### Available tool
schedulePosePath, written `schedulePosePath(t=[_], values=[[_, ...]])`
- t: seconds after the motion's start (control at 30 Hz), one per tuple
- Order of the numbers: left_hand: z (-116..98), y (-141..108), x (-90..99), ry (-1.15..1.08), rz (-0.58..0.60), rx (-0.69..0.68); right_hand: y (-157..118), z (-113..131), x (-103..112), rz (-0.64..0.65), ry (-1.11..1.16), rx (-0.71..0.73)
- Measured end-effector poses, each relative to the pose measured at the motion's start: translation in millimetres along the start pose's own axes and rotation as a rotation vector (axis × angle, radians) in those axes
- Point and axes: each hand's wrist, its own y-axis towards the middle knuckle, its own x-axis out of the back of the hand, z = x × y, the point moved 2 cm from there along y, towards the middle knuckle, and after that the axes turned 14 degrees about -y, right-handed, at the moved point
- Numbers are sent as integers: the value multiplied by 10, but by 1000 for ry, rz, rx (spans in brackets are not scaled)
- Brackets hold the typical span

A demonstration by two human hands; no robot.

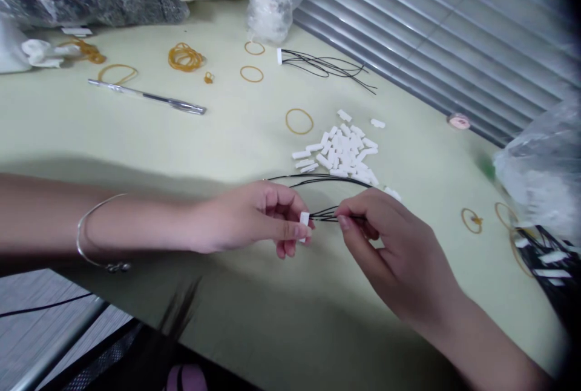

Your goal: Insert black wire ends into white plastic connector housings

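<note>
The white connector housing [304, 226] is being pinched between the closed thumb and fingers of the left hand [279, 221]. Just to its right, black wires [323, 215] running from it are being gripped between the closed thumb and forefinger of the right hand [385, 246]. Beyond the grip, loose white housings [347, 150] are being supported by the table [218, 143].

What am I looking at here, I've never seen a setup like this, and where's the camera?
This single picture comes from a camera worn on a person's head, looking forward and down. There's no robot, just two bare hands. The left hand pinches a small white connector; the right hand holds black wires running to it. On the pale green table lie a heap of white pieces, rubber bands, a pen and another wired connector.
</note>
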Motion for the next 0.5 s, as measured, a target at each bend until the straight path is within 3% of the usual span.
schedulePosePath(t=[0.23, 0.5], values=[[30, -2, 12, 27, 19, -10, -3, -9, -76, 44, 22, -70], [24, -14, 2, 64, 17, -9, -31, 46, -47, -22, -44, -46]])
